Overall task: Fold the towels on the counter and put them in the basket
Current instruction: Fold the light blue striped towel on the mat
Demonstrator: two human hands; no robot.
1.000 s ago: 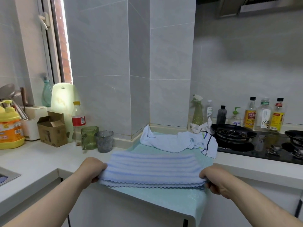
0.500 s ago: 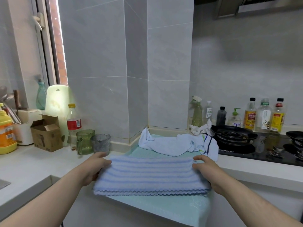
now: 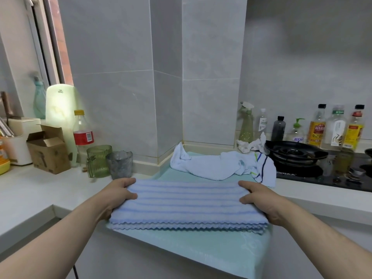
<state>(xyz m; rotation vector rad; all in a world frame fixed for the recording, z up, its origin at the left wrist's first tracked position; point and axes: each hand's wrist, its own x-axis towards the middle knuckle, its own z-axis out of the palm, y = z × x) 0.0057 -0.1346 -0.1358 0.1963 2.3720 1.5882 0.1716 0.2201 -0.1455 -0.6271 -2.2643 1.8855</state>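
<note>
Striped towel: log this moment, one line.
striped towel folded on green cloth; left hand grips left end; right hand grips right end

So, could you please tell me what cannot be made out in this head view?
The basket: nowhere in the head view, outside the frame.
Most fingers of the left hand and right hand: covered by the ends of the striped towel they hold.
The striped towel's layer count: scalloped edges stack too closely.
The bottle labels: too small to read.
The crumpled white towel: bunched folds hide whether it is one cloth.
</note>
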